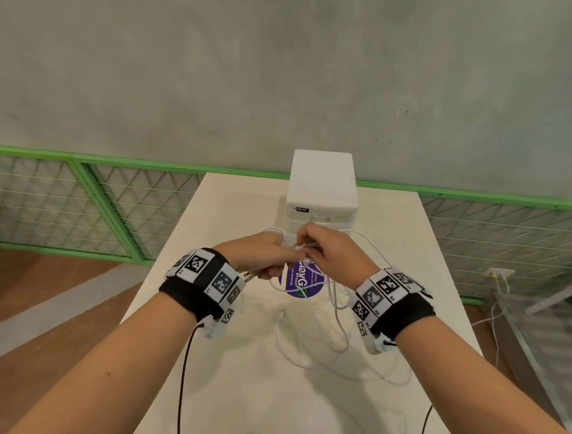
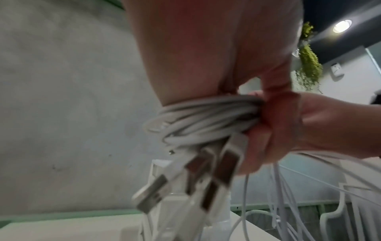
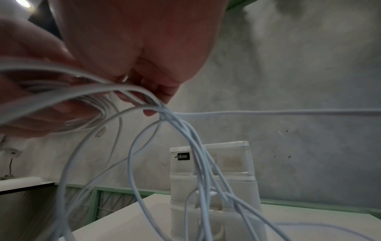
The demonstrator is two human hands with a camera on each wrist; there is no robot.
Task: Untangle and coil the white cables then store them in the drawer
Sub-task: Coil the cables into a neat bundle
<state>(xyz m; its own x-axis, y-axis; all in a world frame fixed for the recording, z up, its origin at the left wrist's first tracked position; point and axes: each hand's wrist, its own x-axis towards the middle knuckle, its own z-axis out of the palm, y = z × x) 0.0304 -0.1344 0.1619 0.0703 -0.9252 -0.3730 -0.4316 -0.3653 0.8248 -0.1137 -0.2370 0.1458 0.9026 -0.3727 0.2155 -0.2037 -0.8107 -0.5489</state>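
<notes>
Several white cables [image 1: 336, 320] trail in loose loops over the white table [image 1: 205, 393]. My left hand [image 1: 263, 253] has turns of cable [image 2: 202, 120] wound around its fingers, and several USB plugs [image 2: 206, 177] hang below the wrap. My right hand [image 1: 322, 248] pinches the strands [image 3: 160, 110] right beside the left hand, above the table's middle. The white drawer unit [image 1: 322, 189] stands at the table's far edge, just beyond both hands; its drawers [image 3: 212, 163] look closed.
A round purple sticker [image 1: 299, 283] lies on the table under the hands. A green mesh railing [image 1: 82, 201] runs behind the table before a grey wall. Black wrist-camera cords [image 1: 182, 376] hang near the front edge. Another cable [image 1: 496, 321] dangles from a wall socket at right.
</notes>
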